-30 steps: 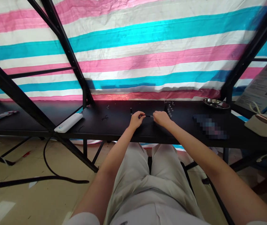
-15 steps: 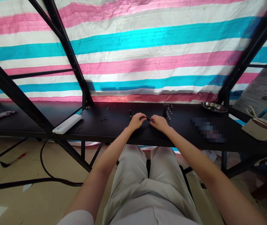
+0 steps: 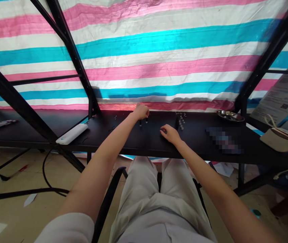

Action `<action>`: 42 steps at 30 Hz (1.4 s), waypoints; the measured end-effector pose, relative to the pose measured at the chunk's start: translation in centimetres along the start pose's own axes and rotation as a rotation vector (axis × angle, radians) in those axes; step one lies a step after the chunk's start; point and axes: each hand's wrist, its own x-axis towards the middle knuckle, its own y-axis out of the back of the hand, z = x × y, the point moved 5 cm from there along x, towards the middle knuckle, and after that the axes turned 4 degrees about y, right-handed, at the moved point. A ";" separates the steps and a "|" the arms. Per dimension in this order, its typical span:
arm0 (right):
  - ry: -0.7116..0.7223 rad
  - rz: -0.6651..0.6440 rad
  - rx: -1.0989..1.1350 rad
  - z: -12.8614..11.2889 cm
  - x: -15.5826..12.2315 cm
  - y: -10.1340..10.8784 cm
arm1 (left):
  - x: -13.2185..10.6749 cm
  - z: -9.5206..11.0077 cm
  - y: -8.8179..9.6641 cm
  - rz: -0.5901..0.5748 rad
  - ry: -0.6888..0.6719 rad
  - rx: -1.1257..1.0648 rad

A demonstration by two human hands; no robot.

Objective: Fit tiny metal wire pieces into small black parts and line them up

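Observation:
My left hand (image 3: 141,111) reaches to the far side of the black table (image 3: 123,138). Its fingers are curled over the tops of two small dark upright pieces (image 3: 143,122). My right hand (image 3: 168,132) rests on the table nearer to me, fingers closed in a loose pinch; what is in them is too small to name. Just right of and behind it stands a cluster of several small upright pieces with pale tips (image 3: 180,121).
A white power bank (image 3: 72,134) with a black cable lies at the table's left. A metal dish (image 3: 230,115) sits at the back right, a beige pouch (image 3: 278,139) at the far right. Black frame struts cross in front of a striped tarp (image 3: 159,50).
My hands were together at the table's middle, working one thin dark piece. Now the left hand has moved away to the back of the table; the right hand stays nearly in place.

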 end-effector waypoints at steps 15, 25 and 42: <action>-0.001 -0.010 -0.023 -0.1 0.0 -0.1 | -0.1 -1.1 -3.1 -0.073 0.035 -0.032; -0.005 -0.006 -0.024 0.0 -0.1 -0.1 | -0.2 -1.2 -3.5 -0.081 0.032 0.000; -0.017 -0.027 -0.034 -0.1 0.0 0.0 | -0.7 -1.4 -3.4 -0.110 0.029 0.013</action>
